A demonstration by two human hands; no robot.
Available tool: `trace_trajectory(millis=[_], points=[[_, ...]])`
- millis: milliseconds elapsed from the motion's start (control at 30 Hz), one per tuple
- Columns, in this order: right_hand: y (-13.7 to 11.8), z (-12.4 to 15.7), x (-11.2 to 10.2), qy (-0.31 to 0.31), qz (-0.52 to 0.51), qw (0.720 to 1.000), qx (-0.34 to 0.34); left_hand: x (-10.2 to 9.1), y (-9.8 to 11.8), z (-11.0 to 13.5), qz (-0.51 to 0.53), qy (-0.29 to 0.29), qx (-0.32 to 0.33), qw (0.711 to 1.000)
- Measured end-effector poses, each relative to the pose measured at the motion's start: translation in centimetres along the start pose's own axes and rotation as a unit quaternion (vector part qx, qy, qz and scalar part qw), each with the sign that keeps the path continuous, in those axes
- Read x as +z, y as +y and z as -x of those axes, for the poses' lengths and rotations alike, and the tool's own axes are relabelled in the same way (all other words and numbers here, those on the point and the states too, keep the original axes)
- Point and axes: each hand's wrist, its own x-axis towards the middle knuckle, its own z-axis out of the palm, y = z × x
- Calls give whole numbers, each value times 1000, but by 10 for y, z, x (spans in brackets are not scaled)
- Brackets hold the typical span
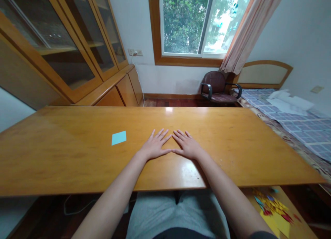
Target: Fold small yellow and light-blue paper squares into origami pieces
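My left hand [154, 145] and my right hand [188, 145] both lie flat, palms down, on a long wooden table [232, 142], with fingers stretched out. Their thumbs and forefingers nearly touch, framing a small triangle of bare wood. Neither hand holds anything. A small light-blue square of paper [119, 138] lies flat on the table, about a hand's width to the left of my left hand.
A glass-door wooden cabinet [77, 52] stands at the left. Under the window sits a dark office chair [219, 87]. A bed [297, 121] with white papers runs along the right. Coloured paper pieces [271, 206] lie on a low surface at the lower right.
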Motion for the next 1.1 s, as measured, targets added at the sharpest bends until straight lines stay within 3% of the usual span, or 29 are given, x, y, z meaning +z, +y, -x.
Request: trace_trajectory(millis=[367, 600, 733, 933, 1000, 1100], points=[[4, -1, 2, 17, 0, 1000, -11, -5, 2, -3, 2, -17, -11, 1000], [5, -1, 1, 58, -32, 998, -1, -5, -1, -2, 15, 16, -1, 1000], [10, 0, 3, 122, -76, 990, 9, -4, -3, 0, 52, 77, -3, 996], [24, 2, 4, 233, -154, 956, 92, -5, -25, 11, 102, 238, -62, 964], [29, 4, 4, 278, -198, 929, 139, -10, -43, 22, 76, 265, -110, 955], [37, 6, 3, 340, -305, 865, 209, -17, -76, 46, 20, 282, -210, 936]])
